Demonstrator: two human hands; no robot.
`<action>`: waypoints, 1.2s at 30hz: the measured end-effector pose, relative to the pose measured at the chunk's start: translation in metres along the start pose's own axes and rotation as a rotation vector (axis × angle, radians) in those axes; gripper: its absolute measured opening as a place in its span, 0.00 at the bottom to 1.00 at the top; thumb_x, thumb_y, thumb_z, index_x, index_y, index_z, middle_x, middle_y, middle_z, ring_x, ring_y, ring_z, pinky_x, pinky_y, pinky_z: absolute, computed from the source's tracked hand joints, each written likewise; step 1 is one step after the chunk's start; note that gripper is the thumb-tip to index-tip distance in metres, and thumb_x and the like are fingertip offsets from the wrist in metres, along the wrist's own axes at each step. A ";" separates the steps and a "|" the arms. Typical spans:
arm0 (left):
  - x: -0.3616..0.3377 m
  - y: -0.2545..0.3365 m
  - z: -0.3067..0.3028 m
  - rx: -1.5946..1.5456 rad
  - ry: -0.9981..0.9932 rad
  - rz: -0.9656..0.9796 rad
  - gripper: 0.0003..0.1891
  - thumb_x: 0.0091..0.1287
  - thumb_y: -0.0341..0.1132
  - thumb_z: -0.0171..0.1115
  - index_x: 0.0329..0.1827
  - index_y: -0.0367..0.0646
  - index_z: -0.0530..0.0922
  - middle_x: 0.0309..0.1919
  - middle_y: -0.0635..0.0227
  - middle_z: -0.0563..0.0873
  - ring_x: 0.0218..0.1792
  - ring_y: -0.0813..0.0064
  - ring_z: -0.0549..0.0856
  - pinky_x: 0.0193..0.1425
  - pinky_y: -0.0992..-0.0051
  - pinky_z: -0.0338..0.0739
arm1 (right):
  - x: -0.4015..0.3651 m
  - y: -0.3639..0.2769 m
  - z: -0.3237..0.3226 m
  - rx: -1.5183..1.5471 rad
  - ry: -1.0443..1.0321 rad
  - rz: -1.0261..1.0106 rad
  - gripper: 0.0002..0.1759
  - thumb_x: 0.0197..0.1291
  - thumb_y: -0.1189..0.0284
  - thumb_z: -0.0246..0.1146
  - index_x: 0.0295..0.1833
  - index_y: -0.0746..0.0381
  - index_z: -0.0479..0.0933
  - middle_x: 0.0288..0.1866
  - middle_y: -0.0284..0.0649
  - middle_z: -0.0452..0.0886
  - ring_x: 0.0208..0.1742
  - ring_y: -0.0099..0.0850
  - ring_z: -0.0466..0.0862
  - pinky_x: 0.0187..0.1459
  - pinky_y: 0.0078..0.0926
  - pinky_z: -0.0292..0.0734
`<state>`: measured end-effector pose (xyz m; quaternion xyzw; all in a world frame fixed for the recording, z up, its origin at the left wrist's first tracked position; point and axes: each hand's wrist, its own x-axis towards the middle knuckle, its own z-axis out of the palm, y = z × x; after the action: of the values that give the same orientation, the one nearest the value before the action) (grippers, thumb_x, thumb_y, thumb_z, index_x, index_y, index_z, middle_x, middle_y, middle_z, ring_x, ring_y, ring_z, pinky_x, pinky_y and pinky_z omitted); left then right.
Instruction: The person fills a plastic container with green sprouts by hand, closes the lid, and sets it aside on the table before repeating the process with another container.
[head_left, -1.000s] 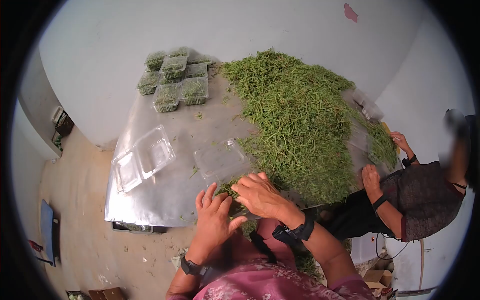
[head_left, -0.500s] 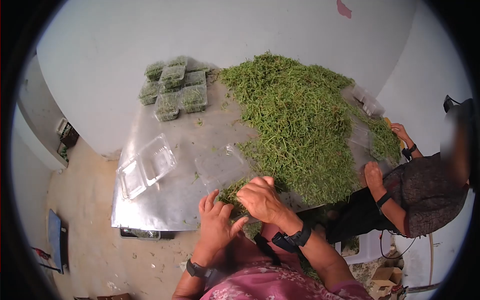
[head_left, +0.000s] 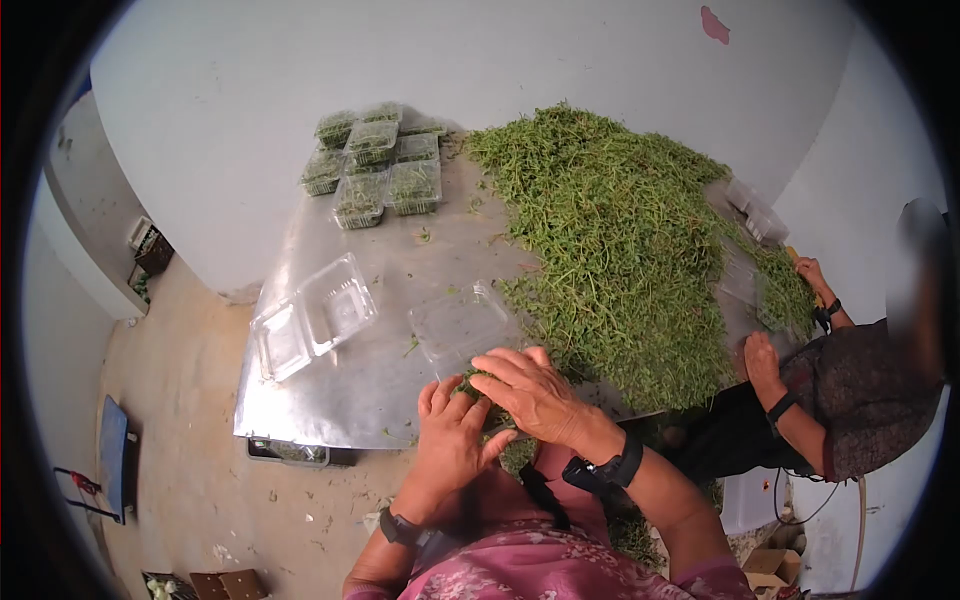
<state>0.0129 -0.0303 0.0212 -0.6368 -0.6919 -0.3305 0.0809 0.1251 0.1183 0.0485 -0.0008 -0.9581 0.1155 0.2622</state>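
Observation:
Loose green stems and leaves (head_left: 468,386) show beneath my two hands at the table's front edge. A clear plastic clamshell (head_left: 458,325) lies open there, its lid flat on the table, while my hands mostly hide the near half. Over the left side of these greens, my left hand (head_left: 455,432) rests with fingers bent and thumb apart. My right hand (head_left: 535,398) lies across the greens from the right, fingers stretched out and pressing on top. Another clamshell (head_left: 312,318), open and unfilled, sits to the left.
A large heap of greens (head_left: 620,260) covers the table's right half. Filled clamshells (head_left: 375,170) stand stacked at the back left of the metal table (head_left: 330,405). At the right, a co-worker's hand (head_left: 765,365) is by the table edge. A crate (head_left: 290,452) stands below.
My right hand has gone from bunched fingers to fingers laid out over the greens. My left hand has come closer to it, over the greens. The view has shifted slightly.

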 end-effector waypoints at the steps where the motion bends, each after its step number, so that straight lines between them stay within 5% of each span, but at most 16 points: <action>1: 0.000 0.000 0.000 0.003 0.007 0.005 0.28 0.59 0.56 0.69 0.48 0.37 0.82 0.42 0.57 0.79 0.60 0.48 0.74 0.68 0.49 0.62 | -0.001 0.005 0.005 0.037 -0.027 -0.016 0.16 0.59 0.72 0.58 0.54 0.61 0.76 0.50 0.39 0.77 0.54 0.35 0.76 0.56 0.42 0.63; 10: -0.001 -0.001 0.005 -0.024 0.029 -0.054 0.25 0.59 0.55 0.70 0.43 0.38 0.83 0.38 0.58 0.80 0.60 0.49 0.74 0.68 0.50 0.62 | -0.005 0.007 0.007 -0.023 -0.041 0.205 0.02 0.58 0.75 0.59 0.38 0.59 0.75 0.30 0.38 0.78 0.39 0.38 0.80 0.55 0.42 0.62; 16: -0.002 -0.002 0.006 -0.036 0.035 -0.040 0.24 0.58 0.54 0.70 0.41 0.39 0.84 0.38 0.59 0.80 0.61 0.50 0.74 0.69 0.50 0.61 | -0.013 0.009 0.012 -0.031 -0.019 0.238 0.05 0.59 0.72 0.62 0.41 0.58 0.79 0.32 0.34 0.78 0.40 0.35 0.80 0.54 0.39 0.59; 22: -0.006 -0.003 -0.002 -0.015 0.007 -0.031 0.25 0.60 0.56 0.68 0.39 0.40 0.84 0.50 0.57 0.81 0.65 0.51 0.72 0.71 0.49 0.58 | -0.017 -0.003 0.009 -0.107 0.074 0.208 0.08 0.59 0.66 0.66 0.31 0.57 0.78 0.32 0.34 0.76 0.42 0.35 0.77 0.55 0.40 0.58; 25: -0.007 -0.001 -0.004 0.002 -0.033 -0.038 0.24 0.59 0.54 0.70 0.41 0.38 0.84 0.57 0.53 0.79 0.66 0.50 0.72 0.72 0.48 0.57 | -0.012 -0.006 0.004 -0.112 0.128 0.183 0.08 0.58 0.66 0.66 0.30 0.57 0.78 0.31 0.35 0.76 0.43 0.35 0.77 0.55 0.40 0.58; 31: 0.002 0.027 -0.012 0.144 -0.096 -0.045 0.33 0.57 0.47 0.71 0.59 0.32 0.75 0.61 0.49 0.75 0.67 0.50 0.70 0.73 0.48 0.56 | -0.017 -0.001 0.011 -0.092 0.091 0.204 0.07 0.58 0.69 0.65 0.30 0.58 0.77 0.30 0.35 0.76 0.41 0.35 0.78 0.55 0.40 0.59; 36: 0.005 0.023 0.011 0.144 -0.134 -0.055 0.33 0.56 0.41 0.70 0.62 0.32 0.73 0.59 0.52 0.78 0.64 0.56 0.75 0.74 0.49 0.55 | -0.017 -0.002 0.010 -0.065 0.041 0.249 0.04 0.59 0.75 0.60 0.40 0.60 0.78 0.33 0.37 0.80 0.42 0.36 0.80 0.56 0.39 0.61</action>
<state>0.0372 -0.0206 0.0239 -0.6309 -0.7349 -0.2384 0.0710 0.1349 0.1126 0.0321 -0.1304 -0.9482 0.1160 0.2653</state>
